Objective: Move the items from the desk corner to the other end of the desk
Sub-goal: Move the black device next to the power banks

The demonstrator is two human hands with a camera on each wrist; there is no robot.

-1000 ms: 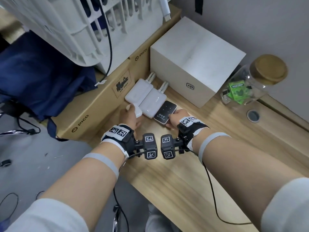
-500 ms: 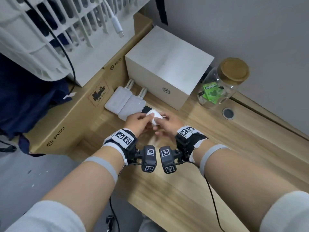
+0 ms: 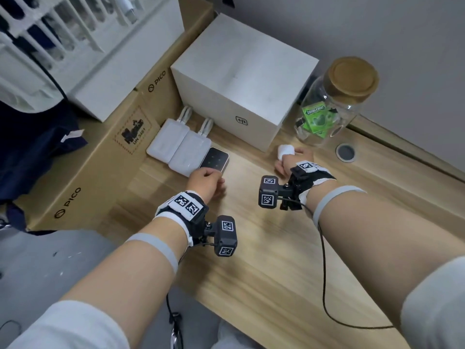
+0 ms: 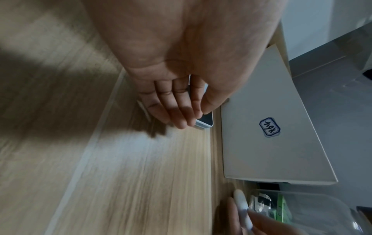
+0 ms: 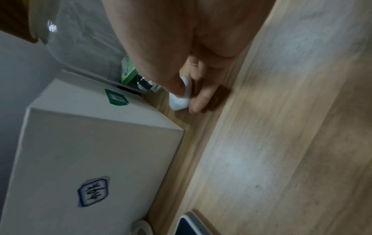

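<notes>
1. At the desk's (image 3: 251, 260) near edge, two forearms reach in, each wearing a wrist camera.
2. The left hand (image 3: 205, 181) reaches toward the desk's left corner, fingers straight and holding nothing, fingertips (image 4: 182, 122) at the near end of the black touch panel (image 3: 215, 159).
3. The right hand (image 3: 293, 161) pinches a small white case (image 3: 285, 150) between thumb and fingers, low over the desk beside the white box's (image 3: 241, 79) front corner.
4. Beyond the panel, two white adapters (image 3: 180, 144) wait, cables attached.
5. Likely best practice: keep the case clear of the glass jar (image 3: 332, 109) near the back edge, carrying it farther right before release.
</notes>
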